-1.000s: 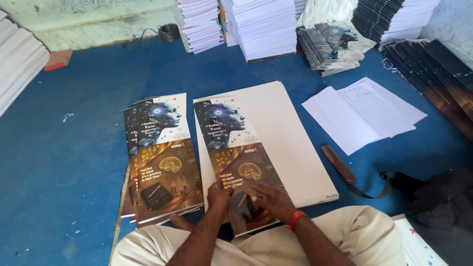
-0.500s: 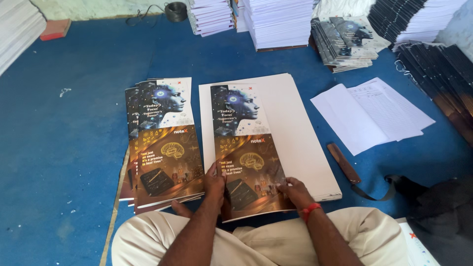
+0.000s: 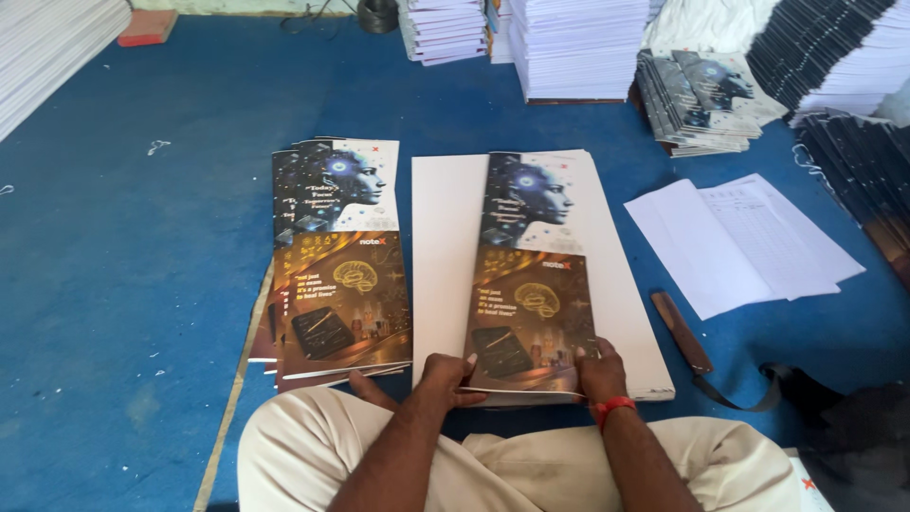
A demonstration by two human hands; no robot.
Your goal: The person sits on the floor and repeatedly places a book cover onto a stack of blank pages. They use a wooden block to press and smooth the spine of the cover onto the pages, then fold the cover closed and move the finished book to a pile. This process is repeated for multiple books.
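Glossy and dark, a printed cover sheet [image 3: 531, 284] lies lengthwise on a white board [image 3: 445, 246] on the blue floor [image 3: 142, 284], directly in front of the seated person. Its far half shows a bluish head in profile on black and white; its near half is brown-gold with a brain emblem and a small dark notebook picture. Both hands hold its near edge, set apart at the two corners: the left hand [image 3: 445, 377] lies on the left corner with fingers curled onto the sheet, and the right hand [image 3: 599, 372], a red band at the wrist, presses the right corner with the thumb on top.

Just left of the board sits a fanned pile of identical covers [image 3: 336, 261], touching the floor and slightly askew. To the right, a brown wooden-handled tool [image 3: 681, 332] lies beside the board, and beyond it loose white paper sheets [image 3: 739, 242] overlap. Farther back stand tall stacks of white pages [image 3: 578, 43], a lower slumped stack of dark covers [image 3: 701, 100], and more dark stacks [image 3: 834, 57] at the right edge.
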